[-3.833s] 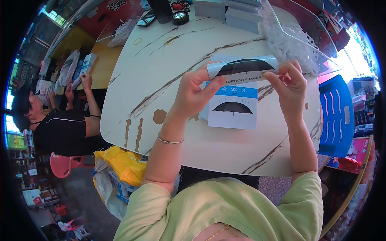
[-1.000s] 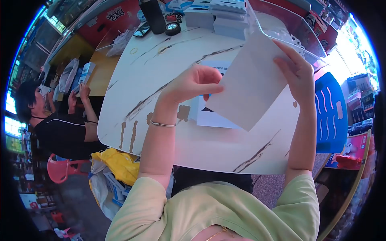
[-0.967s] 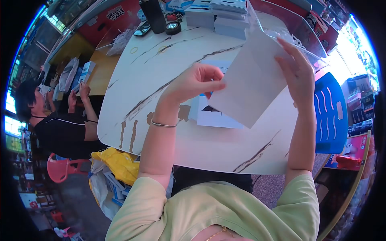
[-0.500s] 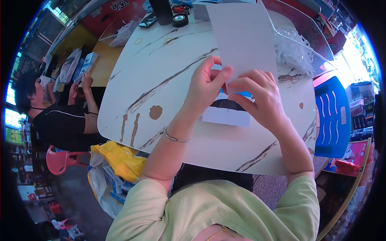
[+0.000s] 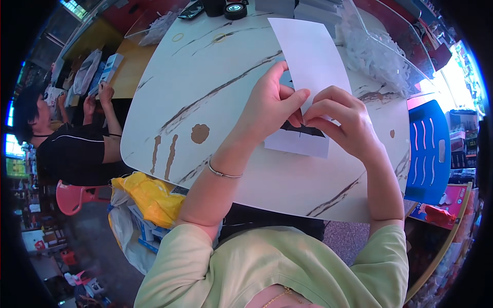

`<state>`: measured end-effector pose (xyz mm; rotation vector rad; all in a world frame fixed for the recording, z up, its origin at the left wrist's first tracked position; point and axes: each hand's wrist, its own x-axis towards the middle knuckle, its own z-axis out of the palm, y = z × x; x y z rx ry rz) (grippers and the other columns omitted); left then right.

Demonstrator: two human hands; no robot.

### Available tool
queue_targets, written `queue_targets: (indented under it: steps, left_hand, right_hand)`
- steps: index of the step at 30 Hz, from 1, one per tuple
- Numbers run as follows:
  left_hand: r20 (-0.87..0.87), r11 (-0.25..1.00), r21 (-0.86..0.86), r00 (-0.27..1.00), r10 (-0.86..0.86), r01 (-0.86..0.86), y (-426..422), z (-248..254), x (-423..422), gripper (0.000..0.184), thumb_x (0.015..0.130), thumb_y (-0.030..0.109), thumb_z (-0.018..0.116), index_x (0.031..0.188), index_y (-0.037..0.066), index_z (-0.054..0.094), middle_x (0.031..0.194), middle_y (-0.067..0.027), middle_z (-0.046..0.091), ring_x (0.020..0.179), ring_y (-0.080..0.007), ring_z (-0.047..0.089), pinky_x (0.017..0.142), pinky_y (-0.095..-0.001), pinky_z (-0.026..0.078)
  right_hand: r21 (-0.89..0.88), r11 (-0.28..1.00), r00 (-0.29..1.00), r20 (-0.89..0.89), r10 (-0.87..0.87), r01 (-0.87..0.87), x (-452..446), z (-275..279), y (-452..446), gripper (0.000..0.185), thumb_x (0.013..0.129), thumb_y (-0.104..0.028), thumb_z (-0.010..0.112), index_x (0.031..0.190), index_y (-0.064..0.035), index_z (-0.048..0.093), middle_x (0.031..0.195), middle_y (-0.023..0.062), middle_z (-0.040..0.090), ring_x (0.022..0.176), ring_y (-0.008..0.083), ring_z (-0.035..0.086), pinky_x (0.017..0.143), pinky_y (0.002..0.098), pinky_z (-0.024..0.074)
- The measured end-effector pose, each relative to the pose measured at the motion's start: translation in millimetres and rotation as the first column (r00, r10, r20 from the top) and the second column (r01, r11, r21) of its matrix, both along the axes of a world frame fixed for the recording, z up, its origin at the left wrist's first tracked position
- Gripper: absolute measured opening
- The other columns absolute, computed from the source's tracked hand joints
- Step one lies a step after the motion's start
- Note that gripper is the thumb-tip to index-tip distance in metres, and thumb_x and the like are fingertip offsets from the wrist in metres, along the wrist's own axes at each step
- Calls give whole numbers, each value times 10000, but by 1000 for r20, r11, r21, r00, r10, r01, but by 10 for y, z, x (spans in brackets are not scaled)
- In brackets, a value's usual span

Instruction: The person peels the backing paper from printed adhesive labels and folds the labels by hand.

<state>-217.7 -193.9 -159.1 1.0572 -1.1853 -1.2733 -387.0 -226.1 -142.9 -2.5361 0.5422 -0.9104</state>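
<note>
A white sheet [image 5: 317, 59] stands tilted above the counter [image 5: 205, 97], curving slightly, its plain side showing. At its left edge the left hand [image 5: 277, 100] pinches it, thumb in front and the other fingers partly hidden. The right hand [image 5: 345, 117] is at the sheet's lower end, thumb and forefinger drawn close together near the left fingertips; whether they grip the paper I cannot tell. Below both hands, umbrella-printed paper [image 5: 299, 146] lies on the counter, partly covered. Beyond the right hand, a clear-walled bin [image 5: 377, 64] holds pale, tangled material. A blue chair [image 5: 439, 123] stands at the right, a yellow bag [image 5: 154, 197] lower left, and another person [image 5: 77, 149] sits farther left.
</note>
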Motion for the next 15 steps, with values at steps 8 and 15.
queue_targets:
  steps: [8, 15]
  left_hand:
    - [13, 998, 44, 999, -46, 45, 5, -19, 9, 507, 818, 104, 568, 1225, -66, 318, 593, -52, 576, 467, -83, 532, 435, -185, 437]
    - [-13, 996, 17, 996, -86, 86, -6, 0, 38, 563, 809, 86, 559, 1241, -113, 256, 589, -75, 584, 470, -101, 557, 437, -212, 468]
  right_hand:
    - [-8, 1000, 998, -52, 30, -30, -6, 40, 28, 152, 656, -39, 668, 741, -66, 545, 746, 40, 515, 660, 212, 541, 581, 323, 446]
    - [23, 999, 998, -51, 42, -41, 0, 15, 28, 147, 666, -24, 669, 753, -56, 554, 757, 46, 517, 674, 198, 548, 581, 303, 448]
